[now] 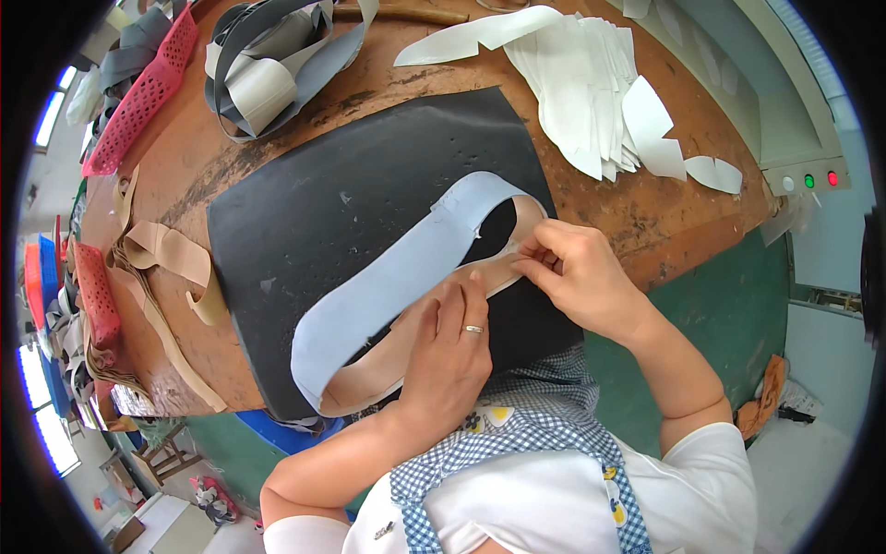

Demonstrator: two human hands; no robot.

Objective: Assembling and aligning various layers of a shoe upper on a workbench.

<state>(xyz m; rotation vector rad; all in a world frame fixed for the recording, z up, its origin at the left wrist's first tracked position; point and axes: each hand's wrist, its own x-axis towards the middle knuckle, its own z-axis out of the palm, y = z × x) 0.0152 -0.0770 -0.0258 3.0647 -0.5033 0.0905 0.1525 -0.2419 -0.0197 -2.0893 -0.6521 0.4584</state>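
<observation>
A light blue shoe upper (392,286) with beige lining stands on edge as a long closed loop on a black rubber mat (277,222). My right hand (586,277) pinches the rim at its far right end between thumb and fingers. On the beige near side lies my left hand (448,355), its fingers stretched out flat against the lining and its thumb not clearly visible. A ring (473,330) sits on one of its fingers. A short seam and a loose thread show on the blue side near the right end.
Stacked white cut pieces (577,88) lie at the back right of the wooden table (369,88). Coiled grey strips (277,65) are at the back, beige strips (171,254) at the left. Pink baskets (143,102) line the left edge; a machine with buttons (809,181) stands right.
</observation>
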